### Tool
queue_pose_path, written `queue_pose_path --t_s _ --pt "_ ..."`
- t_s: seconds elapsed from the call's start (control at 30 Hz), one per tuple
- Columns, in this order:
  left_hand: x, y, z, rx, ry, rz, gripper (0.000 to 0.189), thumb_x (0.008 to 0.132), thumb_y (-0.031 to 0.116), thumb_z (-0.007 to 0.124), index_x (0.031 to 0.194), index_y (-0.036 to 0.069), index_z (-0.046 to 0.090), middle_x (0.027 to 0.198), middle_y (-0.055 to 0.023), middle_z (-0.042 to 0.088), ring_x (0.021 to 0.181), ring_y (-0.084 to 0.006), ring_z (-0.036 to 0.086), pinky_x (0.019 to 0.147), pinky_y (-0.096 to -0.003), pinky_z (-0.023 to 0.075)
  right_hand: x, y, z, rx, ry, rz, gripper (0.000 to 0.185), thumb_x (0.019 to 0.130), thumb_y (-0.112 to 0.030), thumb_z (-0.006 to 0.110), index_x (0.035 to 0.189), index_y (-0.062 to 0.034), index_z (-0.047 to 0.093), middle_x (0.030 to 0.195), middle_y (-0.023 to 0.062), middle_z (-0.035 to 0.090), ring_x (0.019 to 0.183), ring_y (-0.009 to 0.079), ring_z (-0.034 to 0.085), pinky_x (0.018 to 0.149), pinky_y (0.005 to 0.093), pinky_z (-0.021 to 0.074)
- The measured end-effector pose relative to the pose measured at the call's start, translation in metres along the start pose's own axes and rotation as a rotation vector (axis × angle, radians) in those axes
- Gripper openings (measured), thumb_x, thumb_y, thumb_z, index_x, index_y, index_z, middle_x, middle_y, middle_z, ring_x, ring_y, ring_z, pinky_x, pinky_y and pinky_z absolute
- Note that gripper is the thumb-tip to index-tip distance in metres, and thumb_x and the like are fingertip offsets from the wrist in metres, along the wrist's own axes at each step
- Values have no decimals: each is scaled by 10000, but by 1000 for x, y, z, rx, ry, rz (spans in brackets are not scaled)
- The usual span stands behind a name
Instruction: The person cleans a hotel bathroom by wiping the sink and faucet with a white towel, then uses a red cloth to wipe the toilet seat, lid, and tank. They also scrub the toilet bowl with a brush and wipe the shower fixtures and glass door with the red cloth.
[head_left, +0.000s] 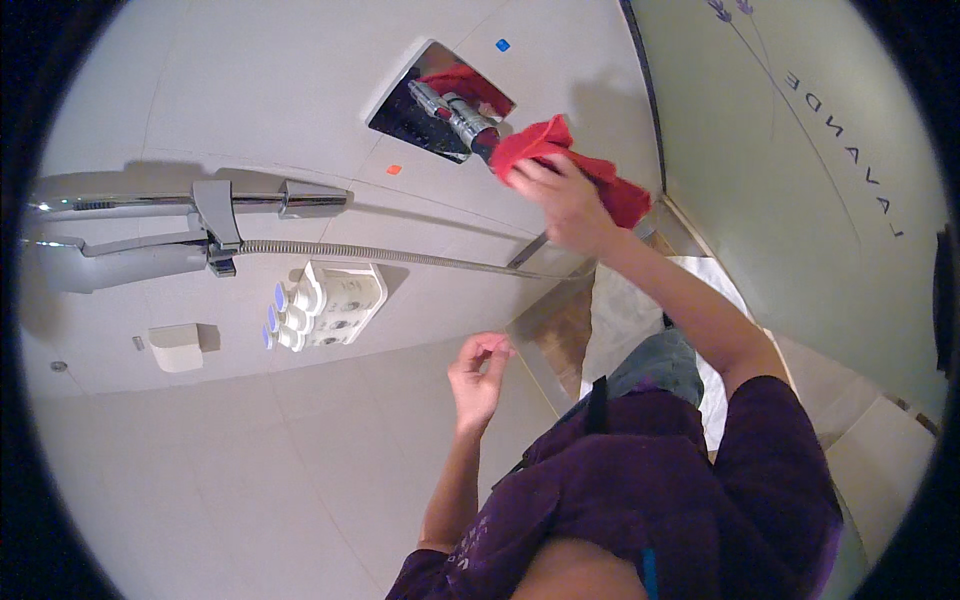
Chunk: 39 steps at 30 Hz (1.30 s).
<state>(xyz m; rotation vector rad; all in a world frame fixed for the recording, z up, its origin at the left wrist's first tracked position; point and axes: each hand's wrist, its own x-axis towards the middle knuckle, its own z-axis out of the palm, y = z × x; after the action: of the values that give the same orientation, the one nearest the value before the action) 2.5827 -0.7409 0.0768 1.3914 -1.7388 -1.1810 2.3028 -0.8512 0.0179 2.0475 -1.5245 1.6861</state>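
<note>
My right hand (566, 199) grips a red cloth (626, 199) bunched over the outer end of a chrome shower fitting (469, 124). The fitting stands out from a dark glossy wall plate (394, 124) with a pale rim, and the plate reflects the red cloth. Its covered end is hidden by the cloth and fingers. Lower down, in front of my body, my left hand (480, 379) is in the air with its fingers loosely bent and a gap between them and the thumb. I see nothing in it.
Left on the tiled wall are a chrome shower rail (259, 202), a handset (142, 262) with a metal hose (360, 255), and a rack of pump bottles (349, 304). A frosted glass panel (750, 150) bearing writing stands at right. White material (619, 322) covers part of the floor.
</note>
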Motion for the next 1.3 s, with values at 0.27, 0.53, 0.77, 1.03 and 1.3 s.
queue_pose_path --t_s 0.27,0.53,0.77,1.03,1.3 --pt "-2 1 -7 8 -106 87 50 988 8 655 1033 -5 671 926 -34 696 866 -108 665 833 -268 524 -3 -30 105 -67 231 221 773 746 161 558 1491 -16 451 1376 237 534 1233 449 533 1036 476 465" --pt "-31 -41 -57 -4 -78 56 60 983 6 655 1041 -2 666 906 -30 699 858 -110 666 809 -268 526 38 -124 99 206 317 70 740 749 125 582 1471 63 434 1326 285 576 1184 474 579 1026 491 476" --pt "-32 -43 -56 -87 -9 142 79 976 -12 652 1055 -12 653 901 -30 696 846 -117 665 807 -274 527 189 -116 104 -114 523 353 659 798 26 588 1426 97 400 1416 328 462 1361 464 404 1154 583 291" --pt "-32 -43 -51 -223 56 82 84 974 -6 656 1057 -16 652 918 -49 699 864 -126 668 819 -280 532 106 -84 165 -177 249 541 512 853 -9 571 1341 74 444 1279 258 545 1244 441 490 1069 604 362" --pt "-22 -42 -29 -237 -7 48 79 986 22 654 1057 -11 652 911 -38 697 851 -120 664 810 -273 529 59 -98 101 46 91 742 692 828 41 629 1470 34 368 1440 236 510 1216 446 553 1030 520 479"
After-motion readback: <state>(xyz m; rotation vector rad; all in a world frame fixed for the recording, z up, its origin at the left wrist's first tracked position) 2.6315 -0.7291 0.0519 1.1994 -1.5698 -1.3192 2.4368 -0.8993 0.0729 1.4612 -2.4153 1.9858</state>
